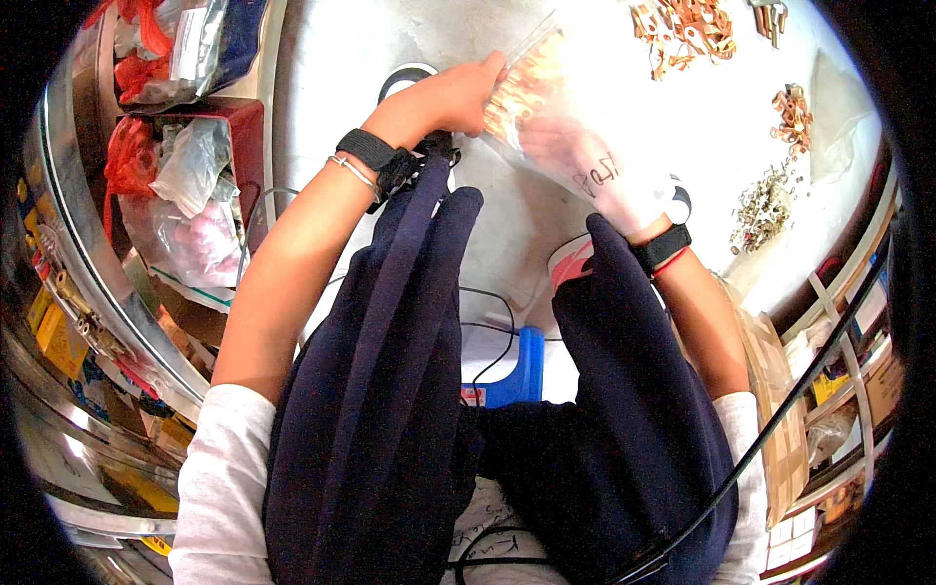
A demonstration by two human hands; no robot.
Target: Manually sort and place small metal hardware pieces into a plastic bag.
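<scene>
A clear plastic bag (609,127) with handwriting on it hangs between my hands, with copper-coloured pieces (526,86) gathered at its left side. My left hand (466,90) is closed on the bag's left edge, by those pieces. Through the film shows my right hand (575,156), its fingers bent toward the pieces and veiled by plastic and glare. Whether it lies inside the bag or behind it I cannot tell. Both wrists wear black straps.
Copper cable lugs (687,34) lie heaped on the pale floor (331,58) ahead, with smaller piles of copper lugs (792,119) and silvery metal parts (765,207) at right. Bins with plastic bags (195,166) line the left; shelves (829,419) stand right. A black cable (780,439) crosses the lower right.
</scene>
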